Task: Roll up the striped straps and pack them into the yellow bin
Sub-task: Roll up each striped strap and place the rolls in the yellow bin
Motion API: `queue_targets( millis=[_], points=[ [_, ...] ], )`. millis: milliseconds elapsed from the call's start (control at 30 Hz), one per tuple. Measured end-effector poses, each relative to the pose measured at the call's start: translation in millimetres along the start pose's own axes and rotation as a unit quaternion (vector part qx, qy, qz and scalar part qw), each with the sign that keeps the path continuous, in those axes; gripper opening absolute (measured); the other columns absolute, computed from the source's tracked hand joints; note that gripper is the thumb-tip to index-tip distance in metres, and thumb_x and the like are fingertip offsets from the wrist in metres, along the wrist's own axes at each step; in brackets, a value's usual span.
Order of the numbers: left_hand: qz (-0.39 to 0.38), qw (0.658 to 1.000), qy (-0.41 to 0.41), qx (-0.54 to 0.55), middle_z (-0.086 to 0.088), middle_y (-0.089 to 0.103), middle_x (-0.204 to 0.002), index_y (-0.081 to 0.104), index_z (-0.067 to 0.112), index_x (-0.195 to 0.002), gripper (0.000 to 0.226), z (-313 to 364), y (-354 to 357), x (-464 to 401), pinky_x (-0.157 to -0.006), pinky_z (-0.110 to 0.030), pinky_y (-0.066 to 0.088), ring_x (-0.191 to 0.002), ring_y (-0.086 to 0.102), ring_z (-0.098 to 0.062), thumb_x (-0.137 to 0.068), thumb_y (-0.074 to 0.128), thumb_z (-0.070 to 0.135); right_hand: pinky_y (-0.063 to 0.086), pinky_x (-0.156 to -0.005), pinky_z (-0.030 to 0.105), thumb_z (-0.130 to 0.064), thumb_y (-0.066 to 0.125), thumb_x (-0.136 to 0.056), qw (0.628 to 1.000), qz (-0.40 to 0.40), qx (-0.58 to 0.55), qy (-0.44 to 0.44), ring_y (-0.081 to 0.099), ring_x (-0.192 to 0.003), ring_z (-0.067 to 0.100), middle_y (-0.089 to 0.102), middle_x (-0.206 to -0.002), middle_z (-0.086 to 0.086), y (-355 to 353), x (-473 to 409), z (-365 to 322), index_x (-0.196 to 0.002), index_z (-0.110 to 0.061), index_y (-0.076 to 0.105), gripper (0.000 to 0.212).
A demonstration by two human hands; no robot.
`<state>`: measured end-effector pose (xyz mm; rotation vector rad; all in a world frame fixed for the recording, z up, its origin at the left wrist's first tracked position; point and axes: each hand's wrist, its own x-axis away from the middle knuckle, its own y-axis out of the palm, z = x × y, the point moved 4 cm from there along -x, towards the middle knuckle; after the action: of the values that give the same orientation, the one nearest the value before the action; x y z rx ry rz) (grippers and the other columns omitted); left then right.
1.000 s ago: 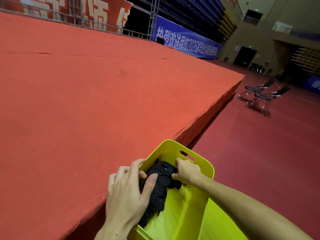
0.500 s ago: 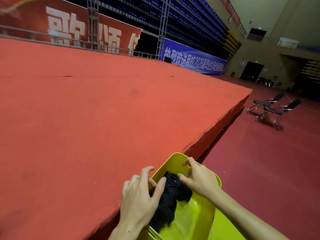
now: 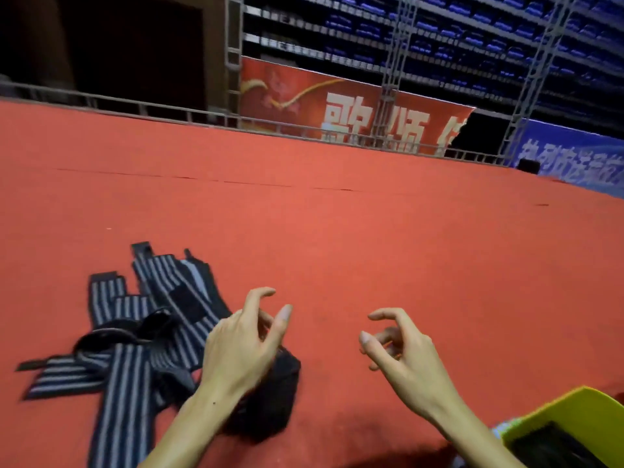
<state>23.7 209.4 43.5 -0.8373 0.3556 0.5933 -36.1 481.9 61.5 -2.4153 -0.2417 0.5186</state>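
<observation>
My left grip (image 3: 241,346) hovers loosely curled and empty just right of the striped straps (image 3: 135,336); my right grip (image 3: 401,349), equally empty, hangs between them and the yellow bin (image 3: 574,413).

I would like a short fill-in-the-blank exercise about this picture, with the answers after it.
1. The unrolled striped straps lie on the ____ carpet.
2. The bin at the lower right is ____.
3. The left hand and the right hand each hold ____.

Answers: red; yellow; nothing
</observation>
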Motion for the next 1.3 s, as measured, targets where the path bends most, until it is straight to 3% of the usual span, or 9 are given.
queue_targets(
  millis=[200,333,433,667,867,1000,1100,1200,1300],
  points=[
    [0.034,0.990,-0.127,-0.046,0.025,0.074,-0.088,0.050,0.046,-0.126,0.057,-135.2,-101.5,12.3,-0.073,-0.039,0.057,-0.081,0.069,0.001,-0.095,0.025,0.087,0.060,-0.085,0.048,-0.068,0.063,-0.088,0.992,-0.116,-0.039,-0.020,0.075,-0.078,0.009,0.079,-0.089,-0.014,149.7,-62.0,-45.5,-0.116,-0.047,0.054,0.036],
    [0.020,0.982,-0.181,-0.048,0.024,0.075,-0.089,0.050,0.047,-0.127,0.042,-171.6,-114.8,36.6,-0.068,-0.035,0.055,-0.077,0.068,0.004,-0.101,0.033,0.076,0.058,-0.087,0.046,-0.062,0.066,-0.092,0.986,-0.165,0.014,-0.013,0.071,-0.085,0.003,0.075,-0.090,-0.021,203.8,-86.2,-33.0,-0.123,-0.045,0.051,0.039],
    [-0.012,0.984,-0.174,-0.043,0.026,0.074,-0.090,0.048,0.048,-0.131,0.041,-173.1,-104.8,44.4,-0.066,-0.031,0.051,-0.076,0.067,0.003,-0.100,0.036,0.072,0.058,-0.088,0.045,-0.064,0.065,-0.089,0.976,-0.214,0.024,-0.026,0.071,-0.085,0.001,0.074,-0.096,-0.026,225.0,-90.3,-22.4,-0.131,-0.044,0.048,0.049],
    [-0.046,0.992,-0.087,-0.073,0.034,0.069,-0.088,0.050,0.049,-0.136,0.050,-147.7,-63.1,34.1,-0.087,-0.036,0.051,-0.091,0.064,0.001,-0.098,0.037,0.080,0.058,-0.085,0.039,-0.066,0.075,-0.085,0.941,-0.331,0.028,-0.066,0.070,-0.084,0.003,0.078,-0.094,-0.019,228.0,-72.8,-19.9,-0.138,-0.046,0.049,0.062],
    [-0.053,0.991,-0.087,-0.089,0.038,0.069,-0.088,0.051,0.049,-0.138,0.051,-132.5,-55.6,32.6,-0.077,-0.029,0.052,-0.078,0.066,0.002,-0.097,0.038,0.076,0.051,-0.074,0.029,-0.025,0.079,-0.097,0.959,-0.238,-0.121,-0.100,0.062,-0.073,0.006,0.074,-0.082,-0.006,212.0,-77.5,-31.3,-0.134,-0.034,0.057,0.044],
    [-0.038,0.995,-0.080,-0.050,0.029,0.067,-0.098,0.047,0.055,-0.142,0.057,-107.3,-57.3,21.7,-0.091,-0.036,0.051,-0.098,0.059,0.000,-0.092,0.044,0.082,0.052,-0.078,0.028,-0.016,0.077,-0.099,0.957,-0.148,-0.222,-0.113,0.069,-0.081,0.024,0.077,-0.088,0.006,187.7,-89.9,-65.6,-0.136,-0.030,0.058,0.044],
    [-0.025,0.996,-0.084,0.024,0.021,0.066,-0.119,0.040,0.058,-0.147,0.065,-86.7,-60.5,0.4,-0.102,-0.042,0.050,-0.115,0.061,-0.007,-0.089,0.056,0.084,0.054,-0.079,0.034,-0.013,0.077,-0.099,0.948,-0.115,-0.263,-0.139,0.069,-0.079,0.013,0.077,-0.088,0.006,167.7,-97.3,-96.9,-0.134,-0.028,0.060,0.041],
    [0.004,0.982,-0.075,0.172,0.028,0.070,-0.127,0.054,0.051,-0.140,0.057,-56.1,-70.5,-21.3,-0.107,-0.039,0.053,-0.119,0.066,0.003,-0.090,0.078,0.061,0.054,-0.079,0.036,-0.013,0.077,-0.099,0.943,-0.084,-0.283,-0.151,0.069,-0.079,0.010,0.078,-0.089,0.006,145.1,-104.5,-119.5,-0.131,-0.027,0.060,0.038],
    [0.040,0.968,-0.062,0.239,0.021,0.074,-0.125,0.063,0.038,-0.136,0.054,-33.0,-84.2,-35.6,-0.100,-0.041,0.060,-0.111,0.074,-0.004,-0.090,0.086,0.025,0.058,-0.083,0.045,-0.015,0.076,-0.100,0.941,-0.070,-0.292,-0.154,0.072,-0.082,0.012,0.079,-0.091,0.005,127.2,-109.0,-132.0,-0.133,-0.025,0.060,0.038]
  ],
)
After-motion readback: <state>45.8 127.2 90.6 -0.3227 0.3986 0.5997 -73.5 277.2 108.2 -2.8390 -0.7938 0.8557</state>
